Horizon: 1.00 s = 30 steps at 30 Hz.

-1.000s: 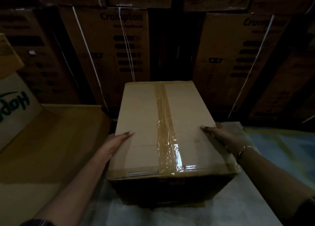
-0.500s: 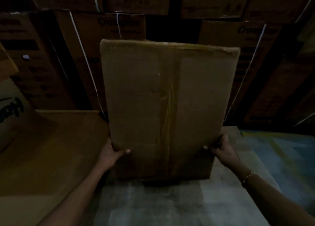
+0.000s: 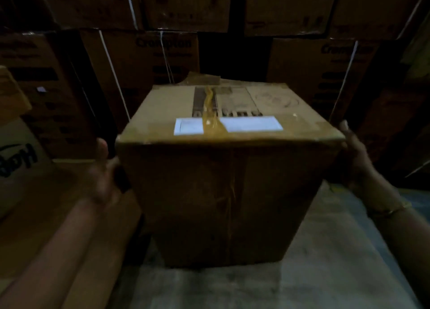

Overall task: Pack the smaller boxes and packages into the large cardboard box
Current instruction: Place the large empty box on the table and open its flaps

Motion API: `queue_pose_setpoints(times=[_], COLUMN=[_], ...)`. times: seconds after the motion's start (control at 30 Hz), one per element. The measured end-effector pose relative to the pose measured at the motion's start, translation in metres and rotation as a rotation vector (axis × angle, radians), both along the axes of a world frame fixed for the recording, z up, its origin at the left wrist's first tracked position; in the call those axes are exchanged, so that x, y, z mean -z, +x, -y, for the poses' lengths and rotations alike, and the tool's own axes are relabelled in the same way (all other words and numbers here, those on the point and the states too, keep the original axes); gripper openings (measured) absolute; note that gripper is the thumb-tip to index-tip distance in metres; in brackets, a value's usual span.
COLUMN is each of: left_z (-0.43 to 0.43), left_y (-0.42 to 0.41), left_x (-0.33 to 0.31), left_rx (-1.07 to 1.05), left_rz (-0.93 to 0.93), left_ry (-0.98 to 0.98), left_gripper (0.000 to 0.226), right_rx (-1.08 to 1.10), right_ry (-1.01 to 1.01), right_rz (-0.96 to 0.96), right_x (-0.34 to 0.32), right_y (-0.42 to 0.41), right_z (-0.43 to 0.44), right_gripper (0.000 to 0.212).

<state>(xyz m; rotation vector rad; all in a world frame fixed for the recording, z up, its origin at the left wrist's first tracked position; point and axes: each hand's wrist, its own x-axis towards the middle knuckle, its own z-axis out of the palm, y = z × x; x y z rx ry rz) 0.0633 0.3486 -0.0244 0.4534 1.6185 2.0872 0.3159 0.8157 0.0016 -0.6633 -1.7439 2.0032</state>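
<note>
A brown corrugated cardboard box [image 3: 228, 192], block-shaped with slightly crushed upper edges, is stood upright on a pale, scuffed grey surface [image 3: 325, 262]. Its top face is crossed by a glossy amber strip of tape [image 3: 209, 113], laid over a white rectangular label [image 3: 251, 123] and over dark printing too blurred to be read; its shadowed front face is creased down the middle. Behind the box, a wall of stacked brown cartons [image 3: 144, 59] bound with thin white straps [image 3: 114, 73] is seen. To its left, a flat sheet of cardboard [image 3: 46, 204] is laid. The left hand [image 3: 104, 176], motion-blurred, is held just beside the box's left face with the thumb raised and the fingers loose; contact cannot be told. The right hand [image 3: 356, 159], a thin bracelet [image 3: 391, 211] at its wrist, is laid with straight fingers against the box's upper right corner.
</note>
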Motion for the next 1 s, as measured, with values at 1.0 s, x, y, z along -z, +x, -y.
queue_pose_setpoints(times=[1.0], left_z=[0.014], left_y=[0.100], left_x=[0.089], left_rx=[0.041], left_rz=[-0.070], left_ry=[-0.560], left_gripper=[0.067], right_rx=[-0.033], right_ry=[0.131], right_rz=[0.257], right_x=[0.127], right_y=[0.090], right_z=[0.073], right_gripper=[0.067])
